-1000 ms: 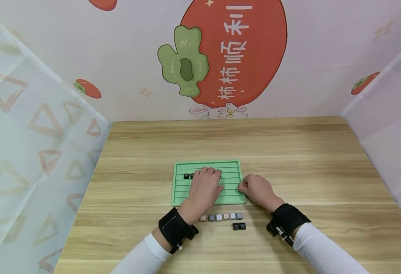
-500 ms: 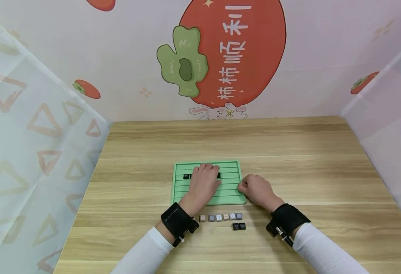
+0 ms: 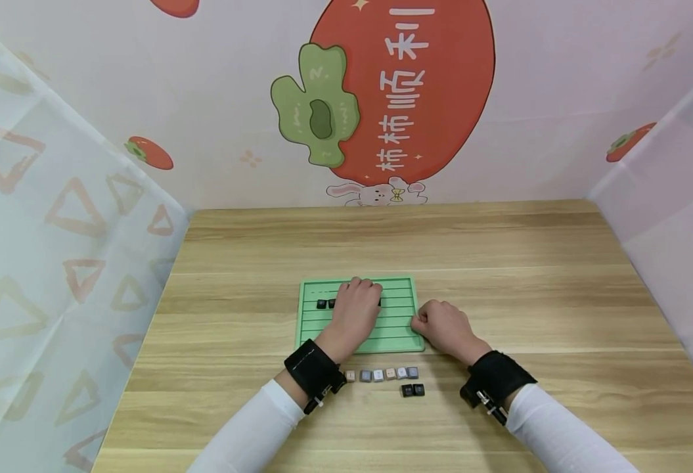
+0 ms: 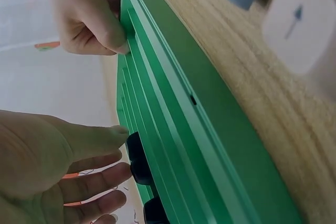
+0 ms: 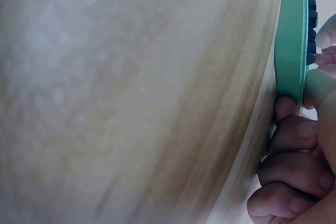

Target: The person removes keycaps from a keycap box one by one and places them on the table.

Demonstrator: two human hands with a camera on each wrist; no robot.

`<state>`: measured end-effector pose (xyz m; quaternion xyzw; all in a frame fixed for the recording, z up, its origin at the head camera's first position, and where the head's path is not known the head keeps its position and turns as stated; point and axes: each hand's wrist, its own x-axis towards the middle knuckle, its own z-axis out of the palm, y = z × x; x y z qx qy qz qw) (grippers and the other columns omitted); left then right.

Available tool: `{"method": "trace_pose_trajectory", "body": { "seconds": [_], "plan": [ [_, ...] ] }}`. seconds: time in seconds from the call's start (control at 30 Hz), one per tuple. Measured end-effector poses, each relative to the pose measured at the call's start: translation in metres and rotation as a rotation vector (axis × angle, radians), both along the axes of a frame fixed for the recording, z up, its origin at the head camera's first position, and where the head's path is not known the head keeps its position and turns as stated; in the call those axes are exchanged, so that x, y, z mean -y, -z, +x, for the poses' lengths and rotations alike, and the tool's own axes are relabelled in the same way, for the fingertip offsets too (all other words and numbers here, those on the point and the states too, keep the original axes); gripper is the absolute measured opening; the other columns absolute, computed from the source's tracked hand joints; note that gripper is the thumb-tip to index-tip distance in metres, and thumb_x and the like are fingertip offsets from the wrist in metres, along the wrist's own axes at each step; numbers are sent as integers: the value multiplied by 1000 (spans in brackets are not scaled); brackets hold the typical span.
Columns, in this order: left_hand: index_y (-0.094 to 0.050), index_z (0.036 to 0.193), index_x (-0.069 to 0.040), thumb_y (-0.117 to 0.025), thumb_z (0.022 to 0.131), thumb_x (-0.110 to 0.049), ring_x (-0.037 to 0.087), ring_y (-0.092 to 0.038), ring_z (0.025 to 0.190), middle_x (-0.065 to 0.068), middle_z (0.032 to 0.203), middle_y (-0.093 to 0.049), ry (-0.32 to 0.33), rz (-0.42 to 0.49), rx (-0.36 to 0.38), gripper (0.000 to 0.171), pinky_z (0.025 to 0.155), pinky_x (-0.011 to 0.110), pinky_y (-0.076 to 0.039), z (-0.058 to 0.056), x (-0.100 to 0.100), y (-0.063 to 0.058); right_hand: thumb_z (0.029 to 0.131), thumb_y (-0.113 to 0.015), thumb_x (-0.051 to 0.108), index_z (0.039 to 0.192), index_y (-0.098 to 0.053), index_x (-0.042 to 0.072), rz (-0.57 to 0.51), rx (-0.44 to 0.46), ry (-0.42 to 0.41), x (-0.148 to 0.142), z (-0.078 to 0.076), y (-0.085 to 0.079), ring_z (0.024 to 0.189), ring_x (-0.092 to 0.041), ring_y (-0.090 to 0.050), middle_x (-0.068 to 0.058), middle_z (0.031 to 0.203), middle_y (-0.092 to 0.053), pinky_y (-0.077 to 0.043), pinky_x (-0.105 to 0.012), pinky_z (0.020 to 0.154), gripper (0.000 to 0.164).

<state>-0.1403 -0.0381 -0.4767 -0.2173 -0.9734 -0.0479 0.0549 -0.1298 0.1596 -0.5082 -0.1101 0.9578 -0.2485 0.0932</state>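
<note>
My left hand [image 3: 357, 312] is over the green ridged tray [image 3: 399, 335], its fingertips at a row of black keycaps [image 3: 321, 304]. In the left wrist view, the thumb and a finger pinch at a black keycap [image 4: 135, 148] near the row's right end; another black keycap [image 4: 154, 211] sits further along. The back of the hand hides the middle of the row in the head view. My right hand [image 3: 445, 328] grips the tray's right edge, thumb on top and the other fingers curled against the side.
In front of the tray, a line of grey, white and beige keycaps [image 3: 378, 376] lies on the wooden table [image 3: 529, 276]. Two black keycaps [image 3: 413, 390] sit side by side nearer the front. A printed backdrop [image 3: 222, 98] stands behind the table.
The left hand has shifted slightly right and away from the body along the black row, its wrist moving with it. The right hand stays at the tray's edge.
</note>
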Motion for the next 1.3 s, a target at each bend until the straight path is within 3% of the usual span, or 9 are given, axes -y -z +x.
{"method": "trace_pose_trajectory", "body": {
  "seconds": [0.3,0.53,1.3],
  "plan": [
    [-71,94,-14,-66,84,-15,22,-56,83,2,87,-66,20,13,7,11,72,37,-43,-2,0,7,83,-56,24,50,-37,15,1,12,3,1,0,-2,46,-11,-28,6,49,-26,-22,-27,46,39],
    [-72,93,-15,-59,87,-3,21,-55,80,2,86,-66,21,-12,5,19,71,37,-43,-2,-1,9,83,-56,24,51,-37,16,0,5,3,1,0,-1,46,-11,-29,6,49,-26,-22,-27,46,38],
    [-73,92,-17,-60,86,-2,19,-54,77,0,87,-67,21,-34,-31,20,69,34,-42,-4,-1,8,83,-56,22,50,-35,16,-10,-2,-7,1,1,-3,45,-10,-26,7,49,-24,-20,-26,46,39]
  ]
}}
